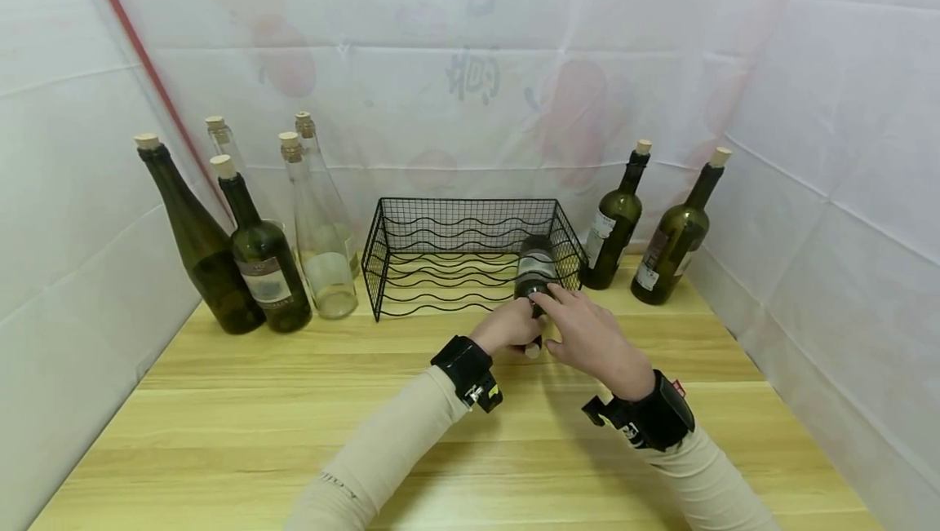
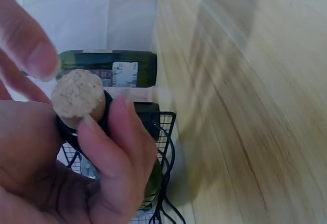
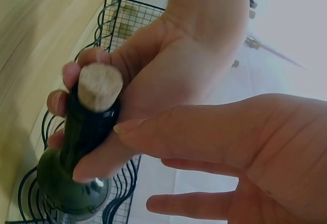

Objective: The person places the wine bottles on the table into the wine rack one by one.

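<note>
A person's left hand [image 1: 512,325] grips a dark green bottle [image 1: 535,266] by the neck, fingers and thumb wrapped around the glass just below its cork [image 2: 78,97], while the right hand [image 1: 595,339], fingers extended and apart, reaches over the same spot; whether its fingertips touch the glass or the other hand cannot be told. The bottle lies on its side at the right end of a black wire rack [image 1: 467,199], base toward the mesh back, corked neck projecting past the front edge toward the person. Wavy wires cross the rack, which sits on a pale wood-grain worktop [image 1: 294,441]. Black straps [image 1: 664,415] circle both wrists over cream sleeves [image 1: 392,437]. Just right of the rack stand two corked green bottles [image 1: 676,241] with labels, near each other. To the left, five more corked bottles are grouped upright: a tall green bottle [image 1: 198,262], a shorter labelled green bottle [image 1: 266,274] beside it, and three clear bottles [image 1: 326,274], one partly hidden behind the green pair. White cloth [image 1: 470,139] with faint pink shapes and lettering hangs behind, a red stripe [image 1: 121,13] slanting down at left.
</note>
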Demonstrator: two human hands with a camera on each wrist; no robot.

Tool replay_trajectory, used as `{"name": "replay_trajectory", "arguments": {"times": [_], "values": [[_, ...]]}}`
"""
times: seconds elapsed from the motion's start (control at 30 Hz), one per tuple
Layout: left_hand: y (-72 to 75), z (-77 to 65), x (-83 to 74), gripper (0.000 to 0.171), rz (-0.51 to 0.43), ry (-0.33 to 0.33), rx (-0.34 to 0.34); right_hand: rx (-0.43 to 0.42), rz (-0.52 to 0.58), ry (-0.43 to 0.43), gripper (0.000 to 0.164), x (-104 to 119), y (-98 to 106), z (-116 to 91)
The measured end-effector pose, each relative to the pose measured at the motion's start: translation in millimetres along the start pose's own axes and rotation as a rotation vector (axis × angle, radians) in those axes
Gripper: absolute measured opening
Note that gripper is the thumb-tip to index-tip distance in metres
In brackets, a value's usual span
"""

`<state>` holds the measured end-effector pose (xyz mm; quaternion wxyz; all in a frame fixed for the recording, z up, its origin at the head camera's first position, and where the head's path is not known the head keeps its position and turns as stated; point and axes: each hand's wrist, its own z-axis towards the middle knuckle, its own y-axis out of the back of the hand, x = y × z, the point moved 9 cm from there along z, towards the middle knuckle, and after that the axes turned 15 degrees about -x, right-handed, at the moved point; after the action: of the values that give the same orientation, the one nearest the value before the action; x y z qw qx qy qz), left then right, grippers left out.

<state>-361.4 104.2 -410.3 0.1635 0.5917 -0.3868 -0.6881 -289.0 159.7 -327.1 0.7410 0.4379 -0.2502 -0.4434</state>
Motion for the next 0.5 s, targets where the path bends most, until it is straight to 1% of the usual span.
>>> {"name": "replay_trajectory", "arguments": {"times": [0.17, 0.33, 0.4, 0.43, 0.5], "values": [[-1.7, 3.4, -6.1, 0.044, -0.003, -0.037, -0.043, 0.004, 0.027, -0.019, 0.065, -1, 0, 0], [-2.7, 4.0, -8.1, 0.043, -0.073, -0.001, -0.066, 0.025, 0.030, -0.044, 0.065, -4, -1, 0], [-3.5, 5.1, -9.5, 0.041, -0.066, 0.001, -0.075, 0.025, 0.026, -0.041, 0.065, -4, 0, 0], [-3.4, 5.8, -10.9, 0.039, -0.046, -0.006, -0.082, 0.021, 0.024, -0.036, 0.065, -4, 1, 0], [-3.4, 7.8, -14.2, 0.037, 0.026, -0.032, -0.099, 0.013, 0.024, -0.030, 0.064, -4, 2, 0]]}}
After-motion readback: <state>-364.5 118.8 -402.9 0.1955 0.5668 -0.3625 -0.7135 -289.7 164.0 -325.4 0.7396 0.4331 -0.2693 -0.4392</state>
